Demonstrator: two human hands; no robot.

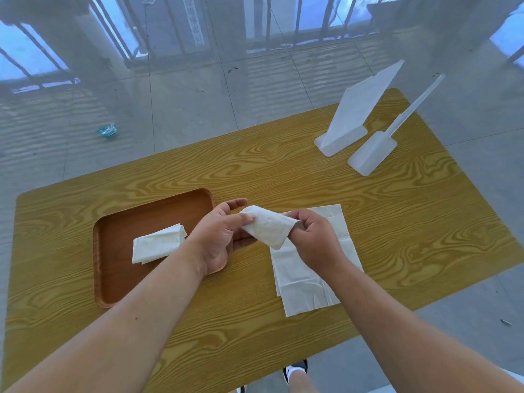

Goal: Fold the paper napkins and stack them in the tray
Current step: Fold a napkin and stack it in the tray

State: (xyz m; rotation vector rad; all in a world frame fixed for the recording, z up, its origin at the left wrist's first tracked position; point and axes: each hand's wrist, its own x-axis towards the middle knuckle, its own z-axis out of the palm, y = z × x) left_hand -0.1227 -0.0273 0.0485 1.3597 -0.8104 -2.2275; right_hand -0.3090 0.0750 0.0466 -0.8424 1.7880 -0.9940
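Closest to person: unfolded napkins point(309, 279) flat on counter point(255, 165), right of tray point(97, 251); supply pile kept within reach. Inside tray: folded napkin point(156, 245), stack begun. Just right of tray's far corner: held napkin point(269, 226), lifted off counter. left hand point(218, 236) pinches one end, thumb over paper; right hand point(314, 239) fingers point(297, 219) curled, pinching other end. Likely tightening fold before tray placement. Far right beyond tray: white stands point(348, 120), idle.

Your table point(255, 171) has a yellow wood-grain top. On its left half sits a brown tray point(113, 279). To your right, unfolded napkins point(306, 290) lie flat in a loose stack. At the far right corner stand a wide white panel point(360, 109) and, just beside it, a narrow-stemmed white piece point(371, 154).
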